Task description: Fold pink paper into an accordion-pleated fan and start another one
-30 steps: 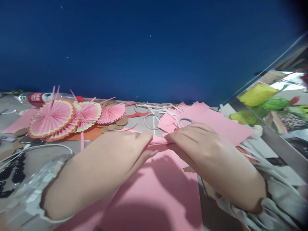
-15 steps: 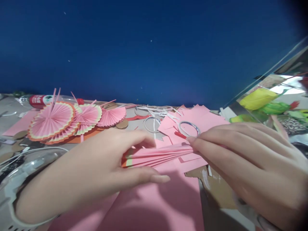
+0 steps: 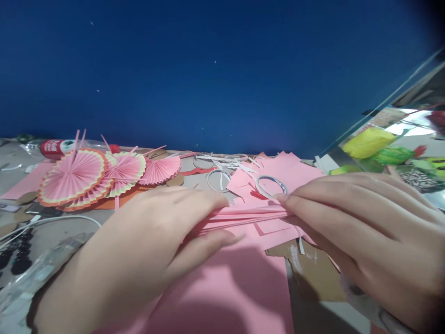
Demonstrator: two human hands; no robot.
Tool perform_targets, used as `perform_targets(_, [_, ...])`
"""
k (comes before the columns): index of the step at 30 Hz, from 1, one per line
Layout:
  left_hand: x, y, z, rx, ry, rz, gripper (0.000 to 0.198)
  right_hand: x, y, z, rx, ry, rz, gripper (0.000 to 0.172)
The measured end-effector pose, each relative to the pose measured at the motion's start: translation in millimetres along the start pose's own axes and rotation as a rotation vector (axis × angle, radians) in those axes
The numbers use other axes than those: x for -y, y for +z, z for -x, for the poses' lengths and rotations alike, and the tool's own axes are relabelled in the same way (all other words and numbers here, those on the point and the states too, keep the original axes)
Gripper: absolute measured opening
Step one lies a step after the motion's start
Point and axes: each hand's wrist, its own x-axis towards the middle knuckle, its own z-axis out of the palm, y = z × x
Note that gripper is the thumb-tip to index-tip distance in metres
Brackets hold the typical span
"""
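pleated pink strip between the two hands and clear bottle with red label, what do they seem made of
The pleated pink strip: probably matt paper, as it shows thin layered folds and no shine. The clear bottle with red label: likely smooth plastic, being see-through, though glass is possible.

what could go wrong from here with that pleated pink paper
If the left hand or right hand loosens, the pleated pink paper may spring open. The right hand, close to the tape roll, might nudge it. Pressing down could crease the flat pink sheet below.
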Motion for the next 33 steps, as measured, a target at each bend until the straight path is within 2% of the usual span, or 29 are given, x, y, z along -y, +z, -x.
perform_targets(4, [8.9, -7.5, 0.5, 0.104, -0.007, 0.182, 0.025, -2.2, -5.0, 0.8, -0.013, -0.002, -0.014, 0.012])
perform_targets(6, [16.5, -10.5, 0.5, 0.163, -0.055, 0.255, 0.025, -2.9, -5.8, 0.5, -0.035, -0.024, -0.017, 0.014])
perform_targets(9, [24.9, -12.4, -2.2, 0.343, -0.119, 0.348, 0.023, -2.2, -4.3, -0.8, -0.045, -0.064, -0.025, 0.016])
perform_targets(12, [25.2, -10.6, -7.9, 0.479, -0.152, 0.42, 0.03, 0.1, -1.1, -2.5, -0.016, -0.082, -0.056, 0.018])
perform_targets(15, [21.0, -6.4, -13.2, 0.573, -0.115, 0.44, 0.028, 1.8, 2.2, -4.6, 0.016, -0.079, -0.06, 0.018])
perform_targets(24, [16.6, -1.2, -13.0, 0.414, 0.006, 0.279, 0.03, -1.4, 4.6, -3.5, 0.14, -0.016, -0.154, 0.018])
perform_targets(27, [15.7, 1.7, -11.5, 0.323, 0.024, 0.212, 0.026, -2.2, 4.4, -1.1, 0.171, -0.009, -0.141, 0.018])
perform_targets(30, [14.9, 5.0, -8.9, 0.211, 0.024, 0.123, 0.022, -2.5, 5.2, -0.7, 0.161, -0.019, -0.093, 0.015])
perform_targets(33, [13.7, 7.0, -5.9, 0.172, 0.056, 0.031, 0.018, -3.0, 5.7, -1.1, 0.143, -0.014, -0.07, 0.013])
